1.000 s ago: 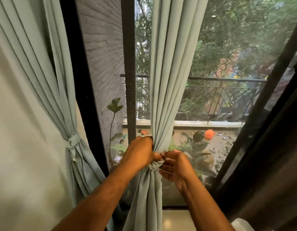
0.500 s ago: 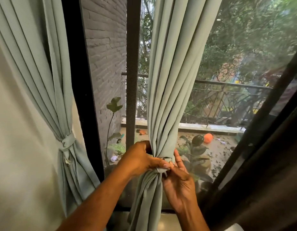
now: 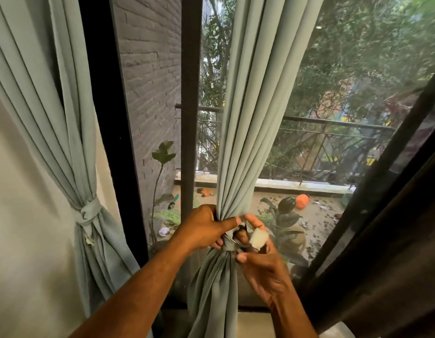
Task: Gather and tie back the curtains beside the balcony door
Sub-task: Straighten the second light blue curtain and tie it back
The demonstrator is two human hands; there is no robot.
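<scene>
A pale green curtain (image 3: 255, 106) hangs in front of the balcony glass, bunched tight at waist height. My left hand (image 3: 206, 228) grips the gathered folds from the left, thumb stretched across them. My right hand (image 3: 260, 262) pinches the fabric tie-back band (image 3: 230, 243) wrapped around the bunch; a whitish tab (image 3: 259, 238) at the band's end sticks out above my fingers. At the left, a second green curtain (image 3: 41, 106) hangs gathered, held by its own knotted band (image 3: 88, 213).
A black door frame post (image 3: 103, 106) stands between the two curtains, with a thinner dark mullion (image 3: 191, 93) behind. A dark brown curtain (image 3: 394, 252) fills the right edge. Outside are a brick wall (image 3: 150, 81), potted plants (image 3: 288, 223) and a railing (image 3: 333, 123).
My right hand has turned and pulled the band's end out, so the whitish tab now shows. My left hand keeps its grip on the bunched folds.
</scene>
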